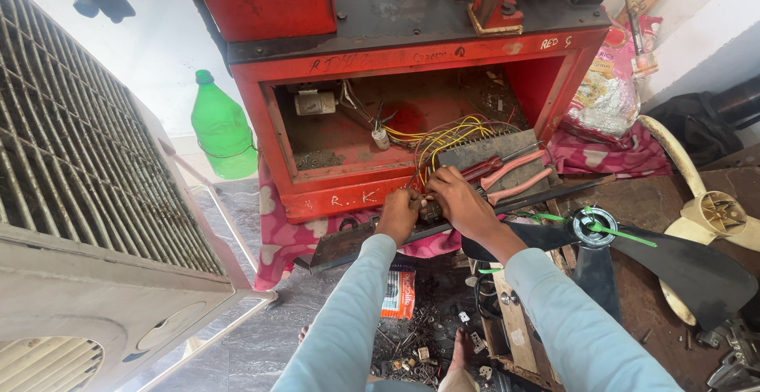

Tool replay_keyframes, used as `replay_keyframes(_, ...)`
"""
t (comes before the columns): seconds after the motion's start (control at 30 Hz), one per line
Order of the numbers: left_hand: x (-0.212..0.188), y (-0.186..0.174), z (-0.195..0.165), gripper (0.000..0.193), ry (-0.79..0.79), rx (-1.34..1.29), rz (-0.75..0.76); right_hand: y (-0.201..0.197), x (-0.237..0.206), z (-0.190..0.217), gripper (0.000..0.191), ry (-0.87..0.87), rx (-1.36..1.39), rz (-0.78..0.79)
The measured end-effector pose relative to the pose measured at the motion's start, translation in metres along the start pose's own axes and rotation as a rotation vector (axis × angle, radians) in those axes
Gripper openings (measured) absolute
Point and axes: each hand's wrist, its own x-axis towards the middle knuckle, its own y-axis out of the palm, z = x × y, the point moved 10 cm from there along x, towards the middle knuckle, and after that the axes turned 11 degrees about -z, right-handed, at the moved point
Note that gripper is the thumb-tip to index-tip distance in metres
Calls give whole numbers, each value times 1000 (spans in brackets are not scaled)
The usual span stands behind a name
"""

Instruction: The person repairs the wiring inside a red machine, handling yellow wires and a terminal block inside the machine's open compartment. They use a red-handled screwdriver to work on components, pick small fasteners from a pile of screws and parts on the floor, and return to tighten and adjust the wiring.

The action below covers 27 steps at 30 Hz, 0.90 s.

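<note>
My left hand (397,213) and my right hand (457,197) meet at the front lip of an open red metal machine cabinet (317,67). Both pinch a bundle of yellow and red wires (440,137) that runs out of the cabinet. Exactly what sits between the fingers is hidden. Pliers with pink handles (516,175) lie on a grey ribbed plate (491,151) just right of my right hand. A dark metal bar (348,243) lies under both wrists. Both sleeves are pale blue.
A grey air-cooler housing with a louvred grille (87,170) fills the left. A green plastic bottle (222,129) stands behind it. A black fan blade (681,261) and a cream fan blade (697,202) lie at right. Pink floral cloth (285,234), small loose parts and an orange packet (399,293) are below.
</note>
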Motion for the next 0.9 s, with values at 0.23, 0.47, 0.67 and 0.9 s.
replay_keyframes(0.23,-1,-9,-4,16,7,72,-31,-3,1,0,24,7,23,-38)
replay_keyframes(0.47,-10,-20,-17,18,-14,256,-93,-3,3,2,18,8,23,-18)
replay_keyframes(0.67,-15,-4,-35,11,249,710,-101,-3,3,8,24,-27,-30,12)
replay_keyframes(0.9,-17,-4,-38,12,251,738,-126,2,5,6,22,-52,-44,52)
